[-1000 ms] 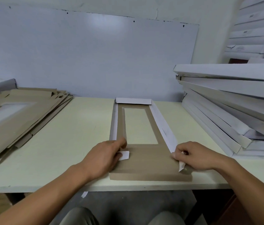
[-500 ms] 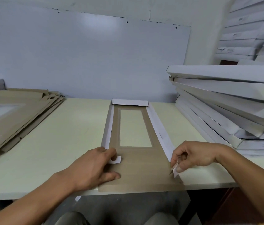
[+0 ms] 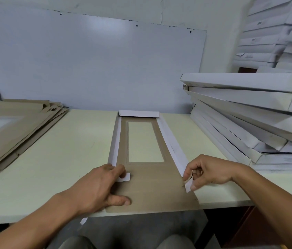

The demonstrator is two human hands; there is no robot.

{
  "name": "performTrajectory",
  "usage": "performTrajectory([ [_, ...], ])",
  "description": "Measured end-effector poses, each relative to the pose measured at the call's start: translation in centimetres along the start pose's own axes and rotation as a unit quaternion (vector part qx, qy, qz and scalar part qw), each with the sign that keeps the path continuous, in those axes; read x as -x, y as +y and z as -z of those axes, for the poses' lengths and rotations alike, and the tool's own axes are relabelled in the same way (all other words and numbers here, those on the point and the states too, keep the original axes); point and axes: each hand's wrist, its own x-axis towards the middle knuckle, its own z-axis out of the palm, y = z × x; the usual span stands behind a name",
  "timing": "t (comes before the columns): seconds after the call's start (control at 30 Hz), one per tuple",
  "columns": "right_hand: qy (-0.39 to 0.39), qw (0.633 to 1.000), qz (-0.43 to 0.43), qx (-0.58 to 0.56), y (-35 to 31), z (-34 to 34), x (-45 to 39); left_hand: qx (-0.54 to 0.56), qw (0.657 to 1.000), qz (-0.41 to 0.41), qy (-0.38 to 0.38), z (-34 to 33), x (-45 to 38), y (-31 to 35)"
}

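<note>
A brown cardboard box blank with a rectangular window lies flat on the pale table, its near end past the table's front edge. White flaps run along its left, right and far sides. My left hand rests on the blank's near left part, thumb flat on the board, fingers on a small white tab. My right hand pinches the small white tab at the near end of the right side flap, lifting it off the board.
A stack of flat brown blanks lies at the left of the table. Folded white boxes are piled at the right, with more stacked behind. A white board covers the wall behind. My knees show below the table edge.
The view has tilted and shifted slightly. My right hand has raised its tab a little higher; my left hand has slid a bit toward me along the board's left part.
</note>
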Motion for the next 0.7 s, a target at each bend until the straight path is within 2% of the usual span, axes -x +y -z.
performTrajectory([
  [0.1, 0.026, 0.999, 0.007, -0.027, 0.4, 0.2, -0.2, -0.001, 1.0, 0.002, -0.004, 0.1, 0.1, 0.0],
  [0.3, 0.003, 0.997, -0.022, -0.073, 0.9, 1.4, -0.2, 0.006, 1.0, 0.0, -0.004, 0.0, -0.1, 0.0],
  [0.53, 0.088, 0.986, 0.0, -0.139, 1.3, 0.5, -1.1, 0.015, 1.0, -0.005, 0.008, -0.1, 0.1, -0.1],
  [0.6, 0.093, 0.987, 0.007, -0.127, 1.4, 0.2, -1.2, 0.015, 1.0, -0.008, 0.01, -0.1, 0.2, 0.0],
  [0.7, 0.095, 0.994, 0.022, -0.04, 1.3, -0.4, -1.0, 0.013, 1.0, -0.012, 0.006, 0.0, 0.1, 0.1],
])
